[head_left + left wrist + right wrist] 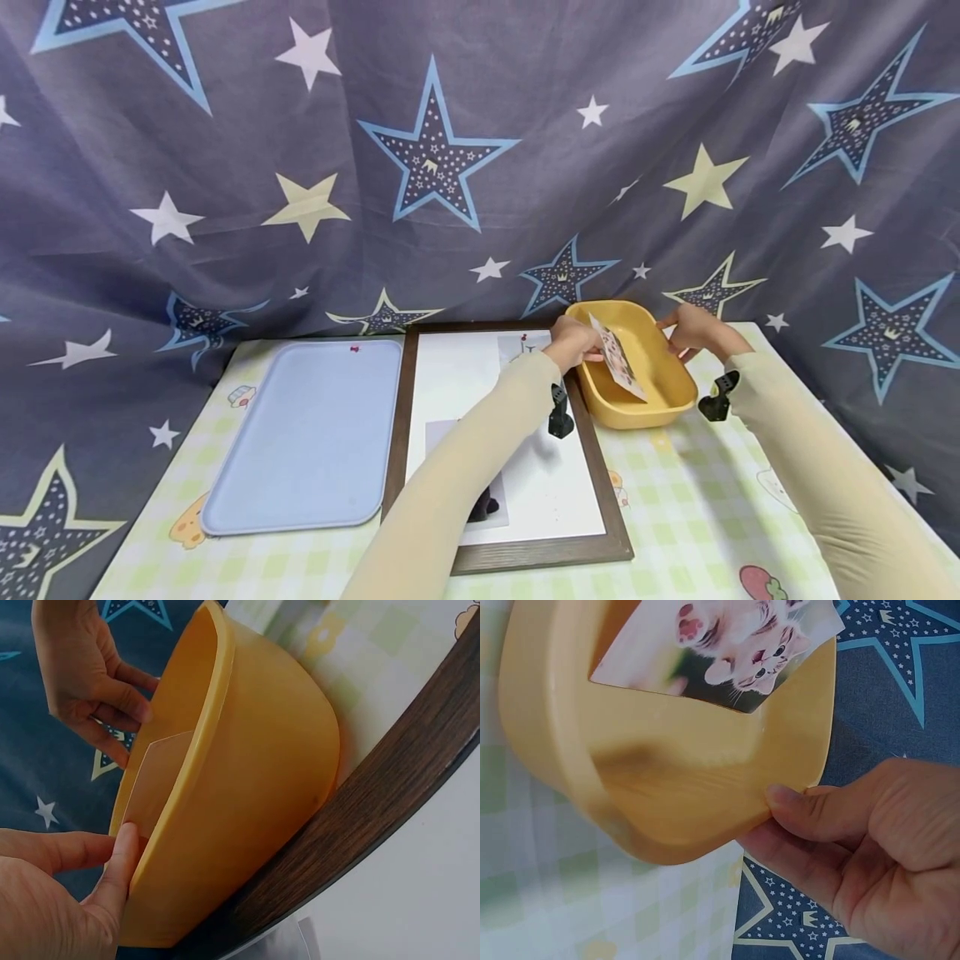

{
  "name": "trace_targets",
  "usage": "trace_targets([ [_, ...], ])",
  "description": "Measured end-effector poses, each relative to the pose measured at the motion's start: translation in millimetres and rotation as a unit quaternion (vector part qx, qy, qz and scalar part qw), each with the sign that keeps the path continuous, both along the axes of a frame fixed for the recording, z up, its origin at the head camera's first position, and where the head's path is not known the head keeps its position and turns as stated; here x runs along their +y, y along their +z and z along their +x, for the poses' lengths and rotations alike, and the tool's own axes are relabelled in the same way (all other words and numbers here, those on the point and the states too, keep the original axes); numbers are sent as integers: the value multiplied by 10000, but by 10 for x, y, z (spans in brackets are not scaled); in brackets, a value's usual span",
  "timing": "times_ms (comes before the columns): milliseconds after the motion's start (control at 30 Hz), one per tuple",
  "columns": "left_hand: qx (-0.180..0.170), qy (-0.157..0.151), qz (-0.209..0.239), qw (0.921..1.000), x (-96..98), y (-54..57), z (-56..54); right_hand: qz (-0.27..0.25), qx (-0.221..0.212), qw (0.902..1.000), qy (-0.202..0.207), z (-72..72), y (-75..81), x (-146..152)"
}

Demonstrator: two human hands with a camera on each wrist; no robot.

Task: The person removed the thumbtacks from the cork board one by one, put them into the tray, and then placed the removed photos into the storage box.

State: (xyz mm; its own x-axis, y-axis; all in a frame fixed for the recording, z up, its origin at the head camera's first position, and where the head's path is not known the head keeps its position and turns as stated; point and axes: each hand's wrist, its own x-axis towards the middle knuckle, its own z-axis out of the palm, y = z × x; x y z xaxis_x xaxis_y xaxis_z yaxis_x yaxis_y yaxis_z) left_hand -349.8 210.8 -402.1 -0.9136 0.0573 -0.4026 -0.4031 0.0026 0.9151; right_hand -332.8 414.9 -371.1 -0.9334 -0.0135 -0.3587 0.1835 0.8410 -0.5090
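A yellow plastic basin (637, 417) stands at the back right, its left side close against a wood-framed white board (540, 554). My left hand (576, 340) pinches a photo print (621, 360) between thumb and fingers over the basin's left part. The print leans inside the basin, its picture side showing a striped kitten (757, 660) with its mouth open. At the basin's right rim, my right hand (885, 847) grips the edge, thumb on the inside and fingers beneath the outer side. In the left wrist view only the print's plain back (154, 776) shows.
A pale blue tray (307, 433) lies left of the board, with a red push pin (355, 348) at its top. Another red pin (524, 337) sits on a print at the board's top. A lower print (491, 515) is partly hidden by my left sleeve. A star-patterned curtain (480, 250) hangs behind.
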Motion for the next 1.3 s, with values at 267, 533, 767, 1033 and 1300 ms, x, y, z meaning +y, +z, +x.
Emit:
trace_targets([
  [267,-199,-153,-237,9994,60,-83,-128,64,146,9999,-22,36,2,-12],
  [533,-236,-69,-376,9990,85,-51,-78,115,117,9999,-12,25,8,-3],
  [767,-139,-46,-510,9986,96,-34,-38,137,89,9999,15,-18,-28,11],
  [1033,-249,-22,-457,9986,114,-36,-37,120,66,9999,-5,-10,-19,6],
  [1300,-238,-10,-435,9988,130,-40,-38,69,136,9999,-23,-7,-31,15],
])
